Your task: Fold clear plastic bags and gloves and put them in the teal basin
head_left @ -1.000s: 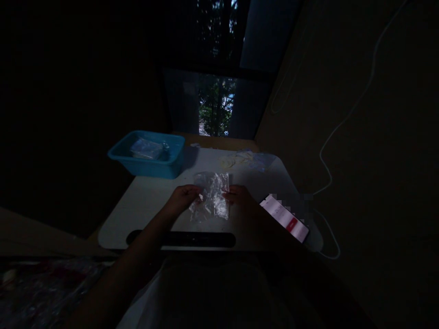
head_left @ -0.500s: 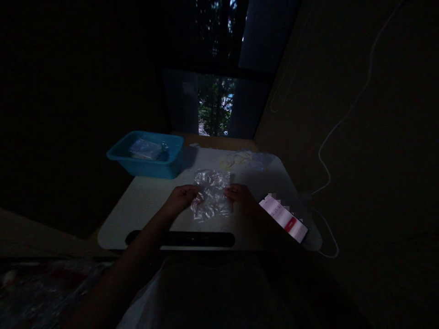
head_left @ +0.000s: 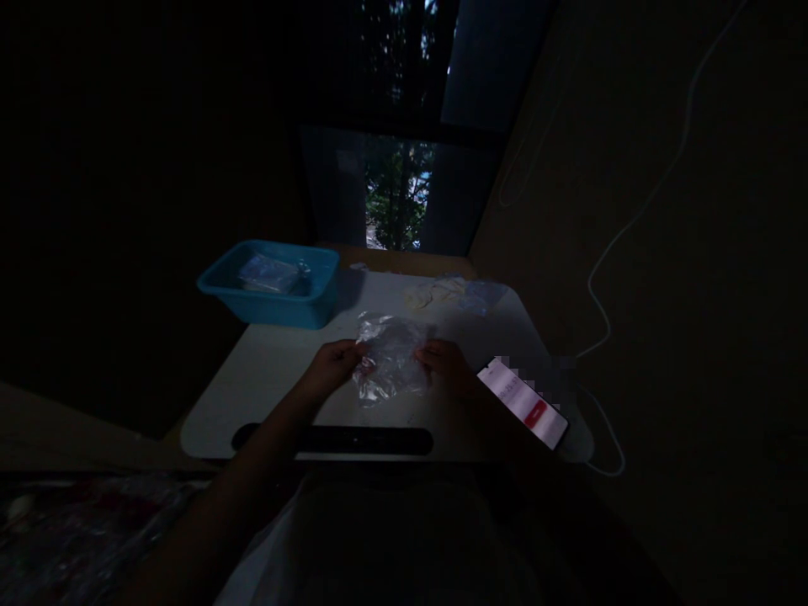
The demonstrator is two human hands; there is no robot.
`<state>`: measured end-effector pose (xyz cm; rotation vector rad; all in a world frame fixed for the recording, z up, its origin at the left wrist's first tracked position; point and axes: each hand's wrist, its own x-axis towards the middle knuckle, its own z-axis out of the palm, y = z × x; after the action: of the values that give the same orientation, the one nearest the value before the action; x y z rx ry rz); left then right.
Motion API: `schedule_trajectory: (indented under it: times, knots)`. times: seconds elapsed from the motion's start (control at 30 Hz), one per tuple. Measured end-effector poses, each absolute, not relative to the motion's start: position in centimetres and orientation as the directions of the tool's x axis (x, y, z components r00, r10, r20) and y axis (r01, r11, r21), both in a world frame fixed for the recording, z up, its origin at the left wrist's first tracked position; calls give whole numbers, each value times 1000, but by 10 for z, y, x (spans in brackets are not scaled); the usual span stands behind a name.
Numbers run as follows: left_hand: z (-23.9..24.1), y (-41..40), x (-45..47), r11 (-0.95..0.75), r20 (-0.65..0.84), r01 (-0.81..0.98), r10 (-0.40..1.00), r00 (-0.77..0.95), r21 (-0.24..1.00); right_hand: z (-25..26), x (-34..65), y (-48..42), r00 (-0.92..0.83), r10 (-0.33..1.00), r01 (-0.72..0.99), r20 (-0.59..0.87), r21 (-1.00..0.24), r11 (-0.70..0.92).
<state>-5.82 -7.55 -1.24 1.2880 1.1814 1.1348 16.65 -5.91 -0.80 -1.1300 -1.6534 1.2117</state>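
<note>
The room is very dark. A crumpled clear plastic bag [head_left: 390, 362] is held just above a white lap table [head_left: 265, 370]. My left hand [head_left: 334, 364] pinches its left edge and my right hand [head_left: 445, 364] pinches its right edge, both with fingers closed on the plastic. What the bag holds, if anything, I cannot make out.
A blue plastic tub [head_left: 271, 284] with a clear packet inside stands at the table's back left. Pale pieces and another clear bag [head_left: 455, 295] lie at the back right. A lit phone [head_left: 523, 402] rests at the right edge. A white cable [head_left: 606, 320] runs down the wall.
The bag has crumpled and drooped a little between my hands, its top edge sinking. Both hands stay almost where they were.
</note>
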Motion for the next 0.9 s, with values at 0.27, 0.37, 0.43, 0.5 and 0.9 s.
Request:
schedule_trajectory:
  times: [0.27,0.37,0.43,0.5,0.9]
  knots:
    - [-14,-75,-59,34,-23,-106,995,101,994,-10,168,-55,-235,970,296,56,-947,126]
    - [-14,-75,-61,17,-5,-88,992,130,996,-10,168,-56,-219,975,270,32,-958,92]
    - [-12,-76,-62,8,-3,-41,993,121,999,-11,167,-56,-210,977,251,31,-964,84]
    - [-11,-77,-63,4,-5,10,994,107,1000,-13,167,-56,-203,978,239,51,-966,100]
    - [-12,-78,-62,-157,155,14,985,71,988,-19,168,-55,-190,982,11,12,-1000,15]
